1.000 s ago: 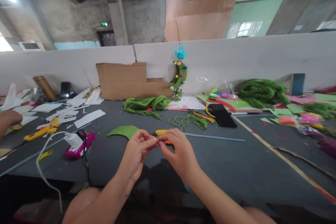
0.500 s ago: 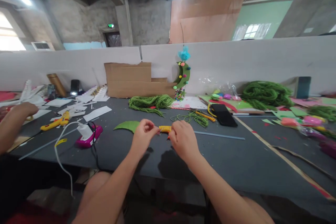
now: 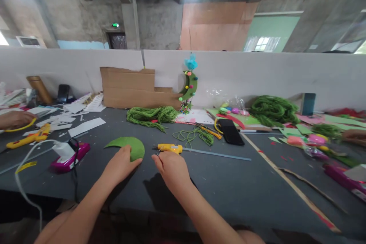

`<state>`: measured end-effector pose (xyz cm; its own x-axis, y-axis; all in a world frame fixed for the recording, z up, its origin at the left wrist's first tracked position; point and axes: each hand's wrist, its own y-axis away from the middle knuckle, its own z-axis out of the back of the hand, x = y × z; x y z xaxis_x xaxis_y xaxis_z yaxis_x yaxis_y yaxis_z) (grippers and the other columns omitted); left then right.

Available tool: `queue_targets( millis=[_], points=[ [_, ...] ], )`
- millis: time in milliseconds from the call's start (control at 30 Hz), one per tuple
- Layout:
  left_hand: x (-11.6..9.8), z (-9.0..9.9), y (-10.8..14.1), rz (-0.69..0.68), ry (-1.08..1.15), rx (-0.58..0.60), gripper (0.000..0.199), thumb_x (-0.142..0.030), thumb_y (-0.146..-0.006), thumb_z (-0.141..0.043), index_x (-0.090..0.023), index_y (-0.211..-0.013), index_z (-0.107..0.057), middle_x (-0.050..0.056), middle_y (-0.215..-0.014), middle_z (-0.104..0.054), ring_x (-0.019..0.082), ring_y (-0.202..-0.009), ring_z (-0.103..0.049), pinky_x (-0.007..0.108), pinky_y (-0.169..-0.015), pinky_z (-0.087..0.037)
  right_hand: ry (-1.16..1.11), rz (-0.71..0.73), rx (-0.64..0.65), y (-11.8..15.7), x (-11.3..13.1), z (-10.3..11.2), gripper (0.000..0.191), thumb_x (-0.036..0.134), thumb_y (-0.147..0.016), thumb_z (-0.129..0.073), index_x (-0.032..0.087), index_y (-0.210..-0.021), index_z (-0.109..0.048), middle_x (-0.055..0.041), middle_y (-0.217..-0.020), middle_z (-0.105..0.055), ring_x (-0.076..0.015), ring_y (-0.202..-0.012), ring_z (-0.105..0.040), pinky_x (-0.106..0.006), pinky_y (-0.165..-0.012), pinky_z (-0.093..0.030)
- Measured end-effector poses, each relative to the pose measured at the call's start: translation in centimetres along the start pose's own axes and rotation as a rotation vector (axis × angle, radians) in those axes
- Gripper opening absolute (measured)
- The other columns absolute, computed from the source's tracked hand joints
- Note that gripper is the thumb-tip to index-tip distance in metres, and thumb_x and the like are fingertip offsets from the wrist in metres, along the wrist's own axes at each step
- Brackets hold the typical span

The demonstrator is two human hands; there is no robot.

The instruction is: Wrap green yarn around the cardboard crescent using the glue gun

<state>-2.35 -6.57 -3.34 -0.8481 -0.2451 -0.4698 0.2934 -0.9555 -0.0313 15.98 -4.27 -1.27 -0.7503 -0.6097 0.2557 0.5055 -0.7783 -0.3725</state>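
Observation:
My left hand [image 3: 118, 164] holds a green crescent-shaped felt piece [image 3: 136, 145] at its near edge, thumb to the right and fingers on the piece. Its pointed tip faces left. My right hand [image 3: 174, 169] is closed at a yellow hot glue gun [image 3: 171, 148]. The gun's nozzle points left toward the crescent, with a gap between them. My palm and fingers hide the gun's handle. Just past the gun, a thin greyish strip [image 3: 217, 154] lies on the table.
Green yarn [image 3: 151, 116], a phone [image 3: 231, 131] and orange-handled scissors [image 3: 210, 131] lie farther back. A decorated green crescent [image 3: 190, 85] stands before cardboard [image 3: 126, 87]. At left are a purple power strip [image 3: 71, 158], another glue gun [image 3: 31, 137] and another person's hand [image 3: 17, 119].
My hands have moved apart: the left is now on the green crescent, and the right has shifted slightly left and nearer with the glue gun. The view has turned rightward.

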Motion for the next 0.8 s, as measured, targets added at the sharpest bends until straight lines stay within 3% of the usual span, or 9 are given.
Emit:
queue_targets(
  millis=[100, 167, 267, 367, 467, 633, 800],
  points=[
    [0.6, -0.2, -0.2, 0.003, 0.02, 0.048, 0.048, -0.045, -0.07, -0.05, -0.014, -0.106, -0.042, 0.013, -0.1, -0.057, 0.024, -0.083, -0.059, 0.029, -0.068, -0.042, -0.008, -0.106, -0.02, -1.2, -3.2, 0.8, 0.022, 0.021, -0.086, -0.042, 0.017, -0.082, -0.063, -0.0065, -0.083, -0.065, -0.0169, -0.077, -0.059, -0.025, -0.067, -0.039],
    [0.7, -0.5, -0.4, -0.004, 0.021, 0.052, 0.046, -0.044, -0.071, -0.048, -0.014, -0.105, -0.042, 0.012, -0.1, -0.056, 0.023, -0.081, -0.059, 0.027, -0.067, -0.042, -0.008, -0.179, -0.033, -2.1, -6.2, 1.6, 0.026, 0.009, -0.079, -0.044, 0.018, -0.098, -0.061, -0.0076, -0.101, -0.062, -0.0158, -0.085, -0.058, -0.024, -0.071, -0.039],
    [0.4, -0.7, -0.7, -0.034, 0.018, 0.059, 0.029, -0.036, -0.076, -0.041, -0.016, -0.097, -0.044, 0.01, -0.093, -0.058, 0.021, -0.078, -0.058, 0.026, -0.066, -0.039, 0.002, -0.287, 0.007, -3.1, -10.4, 2.6, 0.022, 0.01, -0.076, -0.046, 0.015, -0.084, -0.065, -0.0089, -0.084, -0.066, -0.019, -0.075, -0.06, -0.026, -0.063, -0.04],
    [-0.1, -0.1, -1.2, -0.06, 0.028, 0.095, 0.017, -0.028, -0.078, -0.037, -0.018, -0.089, -0.045, 0.005, -0.078, -0.059, 0.018, -0.069, -0.058, 0.024, -0.061, -0.037, -0.008, -0.311, 0.046, -3.4, -11.9, 2.9, 0.019, 0.014, -0.076, -0.046, 0.016, -0.074, -0.065, -0.0073, -0.075, -0.066, -0.0189, -0.067, -0.06, -0.026, -0.058, -0.038],
    [-0.3, 1.0, -2.1, -0.087, -0.001, 0.146, 0.01, -0.026, -0.075, -0.041, -0.02, -0.08, -0.047, 0.002, -0.066, -0.058, 0.018, -0.059, -0.056, 0.024, -0.053, -0.032, -0.056, -0.251, 0.054, -2.7, -9.7, 2.5, 0.02, 0.017, -0.08, -0.044, 0.017, -0.079, -0.064, -0.0058, -0.08, -0.066, -0.0171, -0.072, -0.059, -0.024, -0.062, -0.039],
    [-0.2, 2.4, -3.7, -0.151, -0.069, 0.204, 0.016, -0.026, -0.076, -0.042, -0.02, -0.063, -0.049, 0.003, -0.061, -0.06, 0.018, -0.054, -0.055, 0.026, -0.05, -0.028, -0.135, -0.045, 0.134, -1.4, -1.6, 0.6, 0.012, 0.017, -0.077, -0.052, 0.021, -0.073, -0.062, -0.0012, -0.078, -0.066, -0.014, -0.074, -0.059, -0.02, -0.064, -0.039],
    [0.7, 2.1, -3.7, -0.198, -0.071, 0.267, 0.023, -0.037, -0.073, -0.046, -0.021, -0.058, -0.051, 0.005, -0.057, -0.06, 0.022, -0.053, -0.054, 0.028, -0.049, -0.025, 0.001, 0.028, 0.243, -5.1, 2.8, -1.7, 0.016, 0.011, -0.079, -0.048, 0.015, -0.083, -0.062, -0.0092, -0.085, -0.066, -0.0203, -0.082, -0.059, -0.029, -0.07, -0.042]
  ],
)
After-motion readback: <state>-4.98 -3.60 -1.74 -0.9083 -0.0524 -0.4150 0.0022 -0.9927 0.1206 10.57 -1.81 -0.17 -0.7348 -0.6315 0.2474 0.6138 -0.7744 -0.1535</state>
